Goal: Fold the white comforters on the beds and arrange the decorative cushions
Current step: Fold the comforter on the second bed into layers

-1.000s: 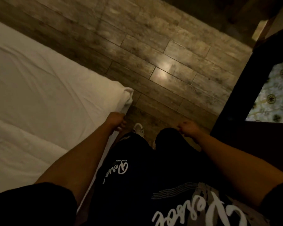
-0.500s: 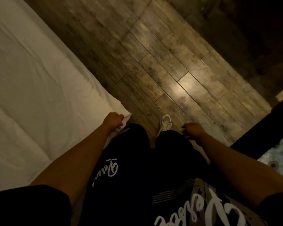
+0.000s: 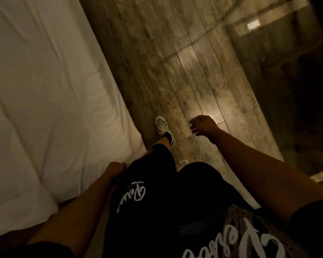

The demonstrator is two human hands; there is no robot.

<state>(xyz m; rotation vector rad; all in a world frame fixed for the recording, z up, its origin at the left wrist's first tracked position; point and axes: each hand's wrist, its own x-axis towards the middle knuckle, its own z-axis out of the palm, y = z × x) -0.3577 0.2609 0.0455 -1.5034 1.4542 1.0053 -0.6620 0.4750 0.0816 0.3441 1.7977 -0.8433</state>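
Much of the left hand (image 3: pixel 114 169) is hidden behind the black shorts (image 3: pixel 157 192), at the edge of the white comforter (image 3: pixel 45 94); whether its fingers grip anything cannot be told. Covering the bed at the left, the comforter runs out of frame. Above the wooden floor (image 3: pixel 194 75), the right hand (image 3: pixel 203 125) hangs with fingers loosely curled, holding nothing.

Dim, brownish room. Floor (image 3: pixel 185 75) made of long wood-look planks, with a bright shiny spot of light on it. Dark furniture (image 3: pixel 296 75) at the right.
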